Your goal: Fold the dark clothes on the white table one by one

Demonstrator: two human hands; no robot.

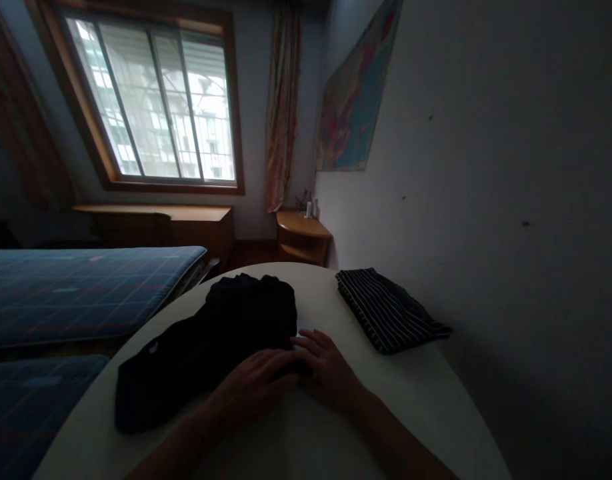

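A dark garment [211, 340], almost black, lies bunched and partly flattened on a round pale table [386, 400]. A small light mark shows near its left end. My left hand [261, 375] rests along the garment's near right edge, fingers stretched to the right and thumb a little apart. From the other side my right hand [329, 370] meets it, its fingers spread and pointing left beside the garment's right edge. The fingertips of both hands come together over a dark patch; dim light hides whether cloth is between them.
A folded black cloth with white stripes [389, 310] lies at the table's right side, near the white wall [486, 167]. Left of the table are blue plaid mattresses [86, 293]. A corner shelf [303, 225] and a wooden desk [201, 213] stand farther back, by the window.
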